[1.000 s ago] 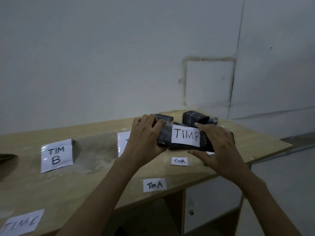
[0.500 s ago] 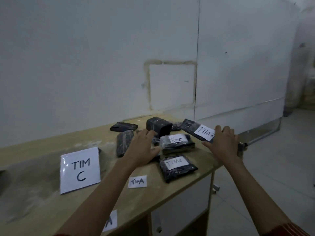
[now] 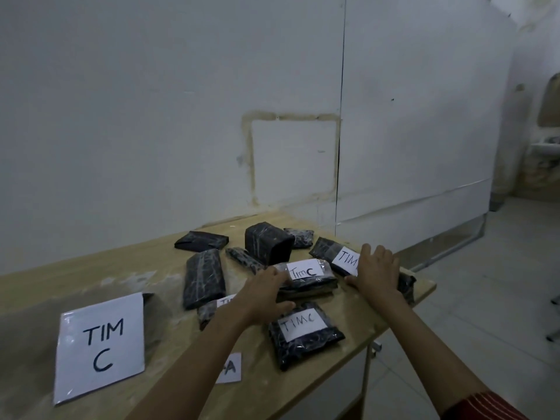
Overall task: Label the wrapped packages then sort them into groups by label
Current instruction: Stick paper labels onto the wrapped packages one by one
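Note:
Several black wrapped packages lie on the wooden table. My left hand rests with straight fingers against the left end of a package labelled TIM C. My right hand lies flat on a long package whose white label reads TIM, the last letter hidden by the hand. Another package labelled TIM C lies just in front of my left hand. Unlabelled packages sit behind: a flat long one, a flat one and an upright block.
A large white sheet reading TIM C lies at the table's left front. A small loose label ending in A lies near the front edge. The table's right end is just past my right hand; tiled floor beyond.
The view has swung right from the TIM B sheet to the TIM C area. The labelled package that both hands held now lies on the table's right end under my right hand.

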